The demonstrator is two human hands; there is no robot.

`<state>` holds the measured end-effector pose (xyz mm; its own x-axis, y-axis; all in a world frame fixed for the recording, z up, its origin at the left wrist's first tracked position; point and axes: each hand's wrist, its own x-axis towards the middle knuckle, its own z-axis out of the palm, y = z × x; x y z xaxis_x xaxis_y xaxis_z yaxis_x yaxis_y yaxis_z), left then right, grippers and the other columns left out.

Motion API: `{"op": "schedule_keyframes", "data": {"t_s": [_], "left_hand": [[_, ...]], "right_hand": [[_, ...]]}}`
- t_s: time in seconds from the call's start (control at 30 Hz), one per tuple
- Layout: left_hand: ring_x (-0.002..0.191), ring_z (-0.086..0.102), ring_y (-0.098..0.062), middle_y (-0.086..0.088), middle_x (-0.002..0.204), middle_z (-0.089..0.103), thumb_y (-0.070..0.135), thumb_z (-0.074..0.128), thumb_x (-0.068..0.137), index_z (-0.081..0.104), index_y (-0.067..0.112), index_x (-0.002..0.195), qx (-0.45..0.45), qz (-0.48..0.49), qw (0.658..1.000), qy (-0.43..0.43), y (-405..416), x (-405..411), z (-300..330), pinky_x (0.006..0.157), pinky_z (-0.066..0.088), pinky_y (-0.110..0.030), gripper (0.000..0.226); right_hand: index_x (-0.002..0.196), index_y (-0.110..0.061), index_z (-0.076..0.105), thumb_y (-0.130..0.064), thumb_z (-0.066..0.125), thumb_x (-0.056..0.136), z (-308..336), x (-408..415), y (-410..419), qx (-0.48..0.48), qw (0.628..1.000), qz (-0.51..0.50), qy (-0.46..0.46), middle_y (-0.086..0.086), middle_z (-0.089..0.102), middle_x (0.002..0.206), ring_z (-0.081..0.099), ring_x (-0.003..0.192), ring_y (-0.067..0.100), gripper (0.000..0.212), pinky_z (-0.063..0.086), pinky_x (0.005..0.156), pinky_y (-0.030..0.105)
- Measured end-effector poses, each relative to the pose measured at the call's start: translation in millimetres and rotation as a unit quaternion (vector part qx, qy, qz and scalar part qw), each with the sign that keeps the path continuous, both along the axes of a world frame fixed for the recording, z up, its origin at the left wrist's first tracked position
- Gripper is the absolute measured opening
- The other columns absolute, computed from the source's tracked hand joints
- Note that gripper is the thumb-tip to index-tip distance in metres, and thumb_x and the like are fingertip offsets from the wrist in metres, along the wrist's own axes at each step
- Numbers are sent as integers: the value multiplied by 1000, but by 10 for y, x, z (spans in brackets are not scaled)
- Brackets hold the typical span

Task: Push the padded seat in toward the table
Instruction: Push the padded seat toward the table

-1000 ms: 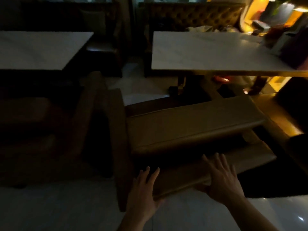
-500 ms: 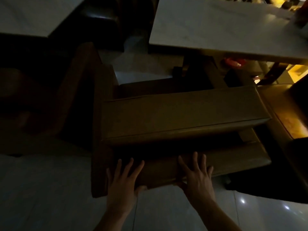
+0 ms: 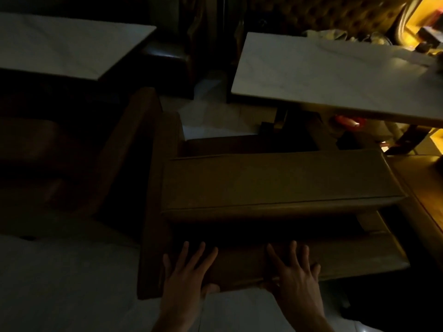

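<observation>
The brown padded seat [image 3: 282, 183] stands in the middle of the dim room, its cushion facing the white marble table [image 3: 335, 75] at the upper right. The seat's front edge sits near the table's base. Its backrest top [image 3: 354, 257] runs along the near side. My left hand [image 3: 184, 279] lies on the backrest's left part, fingers spread over the top and thumb hooked on the near edge. My right hand [image 3: 294, 276] holds the middle of the backrest the same way.
A second white table [image 3: 60, 44] stands at the upper left with another brown seat [image 3: 115, 152] below it. A lit seat [image 3: 422, 188] flanks the right side. A tufted bench [image 3: 335, 13] lies beyond the table. Pale floor tiles [image 3: 60, 283] spread around me.
Both hands came down onto the backrest top and took hold of it. The view tilted down and then back up a little, and the seat now lies closer under me.
</observation>
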<state>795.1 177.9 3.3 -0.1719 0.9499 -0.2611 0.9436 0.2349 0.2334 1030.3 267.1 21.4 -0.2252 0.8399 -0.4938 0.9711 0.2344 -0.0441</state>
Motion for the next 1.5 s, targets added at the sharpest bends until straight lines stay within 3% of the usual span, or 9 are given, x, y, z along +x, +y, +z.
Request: {"op": "schedule_keyframes", "data": {"t_s": [0.23,0.33,0.47,0.57,0.87,1.2,1.33,1.5], "left_hand": [[144,-24,-17,29,153,-13,64,53,84,-13,63,138,17,1,1000,-26,40,-248,-58,112,-16,-59,86],[146,-23,-17,31,152,-15,66,52,84,-15,65,137,15,-6,1000,-19,64,-327,-72,115,-10,-61,85],[147,-15,-18,27,156,-1,64,56,82,1,58,143,27,-5,999,-38,132,-498,-39,115,-6,-62,82],[149,-13,-17,24,159,2,63,55,83,-2,59,144,24,-9,999,-29,193,-651,-5,116,-5,-61,84],[149,-13,-17,24,160,4,62,60,81,5,61,145,14,-14,999,-30,247,-835,-28,115,-10,-62,84],[149,-12,-19,22,161,6,58,61,82,9,57,147,16,-26,999,-28,279,-890,-26,115,-9,-63,83],[150,-9,-18,21,161,9,58,64,80,12,56,147,15,-22,999,-37,313,-1034,13,114,-10,-63,84],[149,-9,-19,18,162,7,62,63,79,8,55,147,6,-18,999,-30,295,-1081,52,113,-14,-63,88]], "right_hand": [[150,-49,-16,-74,50,84,-9,-212,25,-13,1000,-12,10,13,-27,161,-22,145,49,97,4,117,71],[150,-48,-17,-74,50,83,7,-309,3,-10,1000,-21,9,15,-27,161,-23,144,49,99,2,117,71],[151,-46,-16,-70,50,87,22,-436,-41,18,1000,-17,17,16,-24,162,-21,146,49,95,6,117,71],[152,-47,-13,-65,52,89,47,-566,-39,31,999,-20,31,16,-20,163,-18,147,49,92,9,117,70],[148,-49,-24,-82,41,81,99,-689,-44,37,999,-12,8,11,-24,163,-17,149,43,99,10,120,63],[142,-42,-34,-80,35,84,51,-805,-34,20,999,-23,-16,16,-30,160,-21,146,47,97,8,119,67],[147,-44,-28,-78,33,86,40,-946,-58,39,999,-26,-14,17,-25,162,-17,147,48,93,9,118,67],[149,-45,-23,-75,44,86,158,-1006,-76,19,999,-30,1,15,-27,161,-18,148,46,98,9,121,63]]}}
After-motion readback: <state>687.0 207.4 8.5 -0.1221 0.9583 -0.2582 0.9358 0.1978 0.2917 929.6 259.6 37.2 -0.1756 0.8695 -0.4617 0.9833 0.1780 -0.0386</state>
